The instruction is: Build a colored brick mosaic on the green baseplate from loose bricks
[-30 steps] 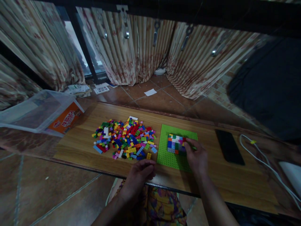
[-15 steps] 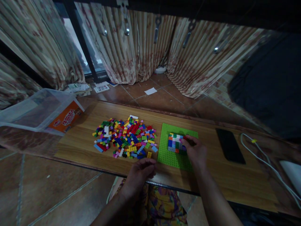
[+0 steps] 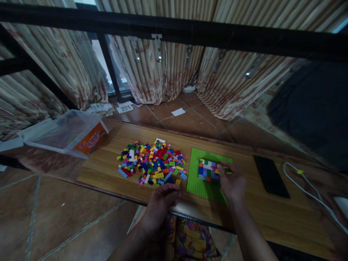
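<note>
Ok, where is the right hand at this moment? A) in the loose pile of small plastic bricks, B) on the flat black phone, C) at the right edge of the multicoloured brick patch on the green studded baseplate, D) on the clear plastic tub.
C: the right hand sits on the green studded baseplate, fingers touching the multicoloured brick patch.

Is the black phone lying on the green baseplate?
No. The black phone lies on the bare wooden table, right of the green baseplate.

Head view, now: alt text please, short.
Right hand rests on a green baseplate beside a block of bricks; left hand lies curled at the table edge near a loose brick pile.
</note>
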Demonstrator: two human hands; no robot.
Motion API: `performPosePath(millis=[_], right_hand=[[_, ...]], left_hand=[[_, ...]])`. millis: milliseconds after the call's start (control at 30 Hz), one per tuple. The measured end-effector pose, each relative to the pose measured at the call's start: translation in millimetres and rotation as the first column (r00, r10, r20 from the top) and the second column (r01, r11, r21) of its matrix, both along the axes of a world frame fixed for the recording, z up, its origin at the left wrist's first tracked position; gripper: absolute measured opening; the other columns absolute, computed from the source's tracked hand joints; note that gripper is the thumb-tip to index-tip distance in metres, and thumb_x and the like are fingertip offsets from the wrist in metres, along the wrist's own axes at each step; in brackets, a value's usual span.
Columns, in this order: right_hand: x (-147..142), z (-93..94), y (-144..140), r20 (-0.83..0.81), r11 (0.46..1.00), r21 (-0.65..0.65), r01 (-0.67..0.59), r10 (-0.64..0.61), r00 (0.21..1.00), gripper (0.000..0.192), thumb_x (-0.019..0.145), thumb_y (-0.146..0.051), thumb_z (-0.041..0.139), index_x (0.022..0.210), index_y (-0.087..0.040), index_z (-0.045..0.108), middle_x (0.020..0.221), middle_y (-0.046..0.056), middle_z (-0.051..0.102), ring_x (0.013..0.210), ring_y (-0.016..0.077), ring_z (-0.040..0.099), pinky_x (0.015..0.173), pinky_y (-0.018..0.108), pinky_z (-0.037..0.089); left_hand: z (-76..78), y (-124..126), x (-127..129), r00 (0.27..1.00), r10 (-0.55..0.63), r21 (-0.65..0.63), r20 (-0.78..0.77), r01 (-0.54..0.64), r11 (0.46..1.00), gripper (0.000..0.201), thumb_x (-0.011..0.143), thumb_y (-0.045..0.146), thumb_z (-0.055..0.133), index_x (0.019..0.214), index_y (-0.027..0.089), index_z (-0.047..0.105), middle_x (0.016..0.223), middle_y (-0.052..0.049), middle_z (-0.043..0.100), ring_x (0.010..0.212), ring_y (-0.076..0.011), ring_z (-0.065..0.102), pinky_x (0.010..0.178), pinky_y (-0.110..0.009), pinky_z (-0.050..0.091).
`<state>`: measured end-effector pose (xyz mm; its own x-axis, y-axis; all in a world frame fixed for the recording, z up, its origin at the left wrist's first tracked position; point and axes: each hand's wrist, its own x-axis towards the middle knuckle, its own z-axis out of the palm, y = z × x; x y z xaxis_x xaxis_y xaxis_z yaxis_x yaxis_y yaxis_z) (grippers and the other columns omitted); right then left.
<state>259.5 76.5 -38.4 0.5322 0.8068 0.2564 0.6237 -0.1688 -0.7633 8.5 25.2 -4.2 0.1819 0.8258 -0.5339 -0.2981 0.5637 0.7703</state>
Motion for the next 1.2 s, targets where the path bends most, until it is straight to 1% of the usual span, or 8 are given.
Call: performPosePath(millis=[100, 200, 400, 633, 767, 867, 1033, 1200], right_hand=[[-25.0, 11.5, 5.2, 0.130, 0.978, 0.066, -0.200, 0.190, 0.973, 0.030, 0.088, -0.038, 0.051, 0.096, -0.018, 0.072, 0.095, 0.010, 0.071, 0.087, 0.0236, 0.063, 0.080, 0.040, 0.050], [-55.4, 15.6, 25.4, 0.257, 0.888, -0.060, -0.455, 0.455, 0.853, 0.025, 0.087, -0.023, 0.049, 0.095, -0.020, 0.072, 0.095, 0.009, 0.071, 0.090, 0.0230, 0.063, 0.083, 0.037, 0.049], [-87.1, 6.1, 70.8, 0.321, 0.813, -0.157, -0.560, 0.578, 0.750, 0.026, 0.081, -0.008, 0.051, 0.087, -0.022, 0.072, 0.088, 0.007, 0.070, 0.090, 0.0221, 0.062, 0.083, 0.033, 0.046], [-89.9, -0.7, 79.9, 0.335, 0.783, -0.212, -0.584, 0.620, 0.710, 0.031, 0.077, -0.003, 0.050, 0.084, -0.023, 0.072, 0.081, 0.004, 0.069, 0.080, 0.0199, 0.061, 0.078, 0.030, 0.045], [-89.3, 6.1, 66.1, 0.323, 0.811, -0.172, -0.559, 0.582, 0.746, 0.032, 0.084, -0.007, 0.045, 0.095, -0.022, 0.072, 0.088, 0.007, 0.067, 0.086, 0.0207, 0.061, 0.081, 0.032, 0.047], [-87.6, 12.6, 38.6, 0.294, 0.843, -0.129, -0.523, 0.536, 0.792, 0.033, 0.090, -0.012, 0.041, 0.102, -0.020, 0.070, 0.094, 0.008, 0.066, 0.086, 0.0207, 0.062, 0.079, 0.033, 0.049], [-81.4, 10.8, -21.9, 0.076, 0.848, -0.024, -0.530, 0.530, 0.845, 0.028, 0.095, -0.020, 0.042, 0.095, -0.024, 0.070, 0.093, 0.006, 0.065, 0.085, 0.0191, 0.065, 0.076, 0.032, 0.051], [-50.8, 4.1, -50.0, 0.025, 0.924, 0.037, -0.380, 0.379, 0.925, 0.023, 0.094, -0.026, 0.047, 0.091, -0.025, 0.070, 0.093, 0.005, 0.068, 0.087, 0.0201, 0.066, 0.077, 0.034, 0.052]], left_hand=[[-0.4, 1.3, -6.5, 1.000, 0.020, 0.002, 0.012, -0.020, 1.000, 0.030, 0.062, 0.034, 0.079, 0.084, 0.015, 0.070, 0.075, -0.003, 0.069, 0.062, -0.0111, 0.054, 0.063, -0.024, 0.040], [-0.9, -0.9, -8.1, 0.999, 0.032, -0.031, 0.015, -0.032, 0.999, 0.029, 0.061, 0.033, 0.079, 0.083, 0.015, 0.069, 0.073, -0.003, 0.068, 0.061, -0.0108, 0.053, 0.061, -0.024, 0.039], [-2.9, -9.0, -9.3, 1.000, 0.029, -0.032, -0.003, -0.029, 0.999, 0.030, 0.063, 0.034, 0.076, 0.085, 0.013, 0.069, 0.070, -0.001, 0.066, 0.059, -0.0099, 0.052, 0.061, -0.023, 0.038], [-7.0, -8.8, -14.6, 0.999, 0.029, -0.051, -0.025, -0.030, 0.998, 0.028, 0.066, 0.033, 0.074, 0.086, 0.014, 0.068, 0.070, 0.000, 0.064, 0.060, -0.0098, 0.052, 0.061, -0.023, 0.038], [-11.4, -5.9, -15.9, 0.999, 0.005, -0.037, -0.039, -0.006, 0.999, 0.029, 0.065, 0.034, 0.074, 0.085, 0.015, 0.068, 0.070, 0.000, 0.065, 0.060, -0.0107, 0.053, 0.061, -0.024, 0.038], [-10.8, -3.9, -18.0, 0.997, 0.009, -0.024, -0.081, -0.011, 1.000, 0.028, 0.065, 0.034, 0.074, 0.085, 0.015, 0.069, 0.071, -0.001, 0.066, 0.063, -0.0120, 0.054, 0.062, -0.024, 0.040], [-6.6, 2.4, -27.2, 0.989, 0.071, -0.021, -0.133, -0.075, 0.997, 0.034, 0.061, 0.037, 0.078, 0.086, 0.016, 0.069, 0.075, -0.003, 0.069, 0.069, -0.0156, 0.060, 0.065, -0.025, 0.044], [-3.3, 7.4, -36.8, 0.968, 0.089, 0.065, -0.234, -0.075, 0.995, 0.039, 0.060, 0.041, 0.080, 0.087, 0.016, 0.071, 0.078, -0.004, 0.070, 0.072, -0.0189, 0.063, 0.065, -0.027, 0.047]])
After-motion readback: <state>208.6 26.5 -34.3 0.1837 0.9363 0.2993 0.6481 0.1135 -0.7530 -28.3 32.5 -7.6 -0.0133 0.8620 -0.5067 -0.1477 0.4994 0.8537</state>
